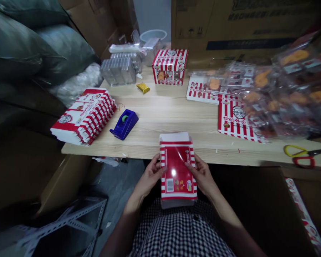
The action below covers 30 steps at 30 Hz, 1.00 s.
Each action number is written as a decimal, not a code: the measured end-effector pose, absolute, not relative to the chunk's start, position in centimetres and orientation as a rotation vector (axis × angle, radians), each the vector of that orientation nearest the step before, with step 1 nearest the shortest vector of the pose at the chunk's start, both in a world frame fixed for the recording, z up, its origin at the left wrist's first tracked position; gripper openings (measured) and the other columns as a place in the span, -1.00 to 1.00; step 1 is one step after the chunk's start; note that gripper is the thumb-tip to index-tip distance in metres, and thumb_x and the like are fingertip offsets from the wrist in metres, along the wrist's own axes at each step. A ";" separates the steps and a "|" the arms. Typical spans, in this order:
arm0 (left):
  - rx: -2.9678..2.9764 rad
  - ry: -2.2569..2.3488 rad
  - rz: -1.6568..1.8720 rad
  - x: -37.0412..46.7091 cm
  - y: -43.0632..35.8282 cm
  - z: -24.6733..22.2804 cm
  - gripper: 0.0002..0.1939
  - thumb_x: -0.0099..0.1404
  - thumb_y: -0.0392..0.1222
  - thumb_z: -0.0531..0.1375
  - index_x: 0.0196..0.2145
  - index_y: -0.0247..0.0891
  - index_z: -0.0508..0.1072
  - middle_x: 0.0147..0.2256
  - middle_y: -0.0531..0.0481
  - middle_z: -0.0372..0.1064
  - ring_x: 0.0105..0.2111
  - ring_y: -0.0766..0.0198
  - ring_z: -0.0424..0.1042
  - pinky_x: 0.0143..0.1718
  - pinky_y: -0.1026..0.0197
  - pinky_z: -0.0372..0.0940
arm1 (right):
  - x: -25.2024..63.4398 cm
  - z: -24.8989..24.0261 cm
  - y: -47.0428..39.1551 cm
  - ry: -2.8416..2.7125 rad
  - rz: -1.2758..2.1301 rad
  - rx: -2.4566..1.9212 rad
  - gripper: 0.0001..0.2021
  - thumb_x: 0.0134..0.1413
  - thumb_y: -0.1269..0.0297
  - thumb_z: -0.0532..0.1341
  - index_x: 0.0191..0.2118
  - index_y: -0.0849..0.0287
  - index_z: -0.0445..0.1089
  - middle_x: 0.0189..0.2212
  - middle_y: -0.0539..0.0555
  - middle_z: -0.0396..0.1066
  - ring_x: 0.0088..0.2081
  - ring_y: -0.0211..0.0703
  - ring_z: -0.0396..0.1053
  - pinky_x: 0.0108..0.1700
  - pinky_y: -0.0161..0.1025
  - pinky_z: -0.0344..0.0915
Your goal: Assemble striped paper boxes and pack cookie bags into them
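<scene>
Between my two hands is a red-and-white striped cardboard box (176, 160), its barcode side facing up and a white flap standing out at the far end. My left hand (153, 175) grips its left edge, thumb on top. On the opposite edge, my right hand (201, 175) has its thumb lying across the red panel. The box is held at the table's front edge, over my lap. Left of it on the table sits a blue tape dispenser (125, 125) with a green core. Fingers under the box are hidden.
A stack of flattened striped boxes (85, 116) lies at left; clear plastic cases (119, 69) stand behind. An assembled striped box (170, 67) and a yellow packet (143, 87) are at the back. Bagged toys (283, 100) crowd the right, near scissors (303, 153).
</scene>
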<state>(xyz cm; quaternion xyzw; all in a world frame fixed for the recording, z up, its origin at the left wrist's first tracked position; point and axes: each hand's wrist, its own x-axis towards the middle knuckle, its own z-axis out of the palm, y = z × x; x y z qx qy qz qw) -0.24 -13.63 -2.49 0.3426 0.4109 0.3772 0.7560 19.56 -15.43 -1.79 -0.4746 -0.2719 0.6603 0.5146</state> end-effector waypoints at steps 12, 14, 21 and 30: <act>0.685 0.912 0.828 -0.7 -14.6 -4.0 -0.48 0.23 -0.18 0.35 0.11 -0.22 0.34 -0.02 -0.15 0.52 -0.12 0.13 0.56 -0.07 0.11 0.42 | 20.6 -3.6 -19.1 -0.473 1.729 -1.213 -0.30 -0.03 0.13 0.45 0.24 0.00 0.25 -0.11 0.08 0.59 -0.12 0.06 0.58 -0.06 0.03 0.51; 0.702 0.877 0.748 -1.0 -15.1 -4.0 -0.39 0.19 -0.22 0.37 0.16 -0.19 0.29 -0.03 -0.14 0.53 -0.10 0.11 0.55 -0.04 0.08 0.41 | 20.5 -3.8 -19.4 -0.443 1.678 -1.234 -0.28 -0.03 0.12 0.45 0.25 -0.01 0.23 -0.16 0.07 0.61 -0.14 0.08 0.58 -0.08 0.04 0.51; 0.780 0.914 0.729 -1.6 -16.9 -4.4 -0.51 0.27 -0.17 0.31 0.11 -0.24 0.31 -0.02 -0.19 0.52 -0.05 0.10 0.53 0.04 0.02 0.38 | 20.7 -4.0 -19.4 -0.590 1.663 -1.226 -0.23 0.04 0.15 0.41 0.33 -0.07 0.11 -0.01 0.08 0.55 -0.03 0.05 0.54 -0.02 0.04 0.50; 1.035 1.056 0.923 -2.5 -14.7 -1.2 -0.49 0.27 -0.17 0.30 0.16 -0.20 0.38 0.06 -0.17 0.47 0.04 0.11 0.48 0.16 0.01 0.30 | 21.4 -1.2 -16.4 -0.867 1.304 -1.201 -0.52 0.19 0.17 0.30 0.22 -0.10 0.31 0.19 0.06 0.38 0.16 0.00 0.39 0.17 0.00 0.35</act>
